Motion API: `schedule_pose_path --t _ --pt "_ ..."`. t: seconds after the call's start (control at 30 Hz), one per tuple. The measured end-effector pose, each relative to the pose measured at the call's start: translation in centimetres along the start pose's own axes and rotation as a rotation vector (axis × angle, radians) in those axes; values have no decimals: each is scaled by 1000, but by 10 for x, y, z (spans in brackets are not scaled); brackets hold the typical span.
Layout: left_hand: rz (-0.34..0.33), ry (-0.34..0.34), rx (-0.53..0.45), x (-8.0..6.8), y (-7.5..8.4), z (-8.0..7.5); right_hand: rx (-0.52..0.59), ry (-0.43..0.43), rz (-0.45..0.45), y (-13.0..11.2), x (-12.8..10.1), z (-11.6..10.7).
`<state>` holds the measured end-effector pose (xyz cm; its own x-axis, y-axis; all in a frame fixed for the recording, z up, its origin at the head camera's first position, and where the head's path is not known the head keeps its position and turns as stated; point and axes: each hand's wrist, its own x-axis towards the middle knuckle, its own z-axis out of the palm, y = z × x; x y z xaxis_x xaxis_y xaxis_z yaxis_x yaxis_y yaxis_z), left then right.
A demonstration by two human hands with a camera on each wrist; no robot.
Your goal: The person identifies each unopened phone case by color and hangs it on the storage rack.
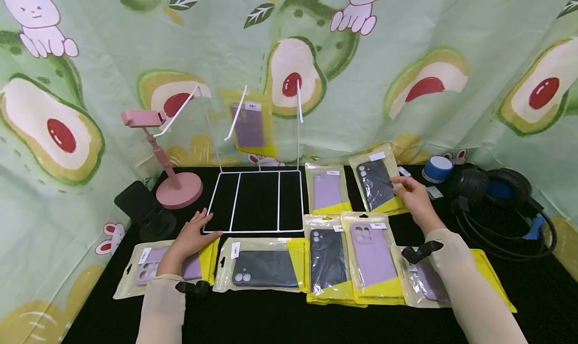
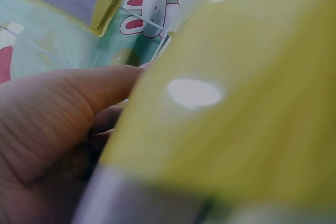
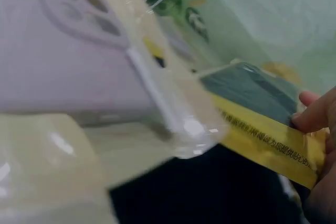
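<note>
We are pinching the black case packet (image 1: 376,184) with our right hand (image 1: 416,198) (light, slippery film; its stiffer yellow edge grips best), left hand (image 1: 193,236) lying flat, fingers spread.

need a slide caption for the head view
Right hand grips a bagged dark phone case while the left hand rests by a white wire rack.

Black table (image 1: 271,319) carries 7 packaged phone cases (image 1: 264,270).
</note>
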<state>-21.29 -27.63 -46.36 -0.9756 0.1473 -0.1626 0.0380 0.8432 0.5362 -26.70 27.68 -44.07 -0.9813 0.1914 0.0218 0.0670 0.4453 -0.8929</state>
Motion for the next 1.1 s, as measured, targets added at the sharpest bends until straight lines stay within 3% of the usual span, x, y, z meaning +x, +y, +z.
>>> schedule_pose_path --t 0.13,0.3,0.57,0.73,0.9,1.1 --pt "-2 0 0 0 0 -1 33 65 -126 -12 -7 -15" --pt "-11 -3 -10 0 -1 -2 155 88 -208 -35 -22 -28" --pt "-27 -9 -16 -3 0 0 499 -3 -426 -76 -56 -32" --pt "-16 -11 -14 -3 0 5 652 -66 -592 -102 -79 -27" --pt "-10 -3 -8 -1 -2 4 671 -208 -713 -127 -98 -19" --pt "-10 -10 -6 -1 0 1 614 -295 -744 -148 -109 0"
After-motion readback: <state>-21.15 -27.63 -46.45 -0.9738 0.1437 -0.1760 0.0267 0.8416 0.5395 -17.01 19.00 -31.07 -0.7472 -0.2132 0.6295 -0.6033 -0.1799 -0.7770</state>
